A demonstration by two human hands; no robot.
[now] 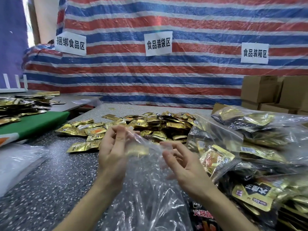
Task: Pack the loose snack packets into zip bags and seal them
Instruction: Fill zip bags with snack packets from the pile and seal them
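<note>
Our left hand (115,147) pinches the top edge of an empty zip bag (146,189); right hand (181,164) curls at the mouth's other side — can't tell if it's actually gripping. Film looks thin, floppy, slippery, so we'd hold the 2 lips near the zip. Loose snack packets (150,125) sit heaped on the tabletop (50,180) just beyond — light, crinkly, easy handfuls.
</note>
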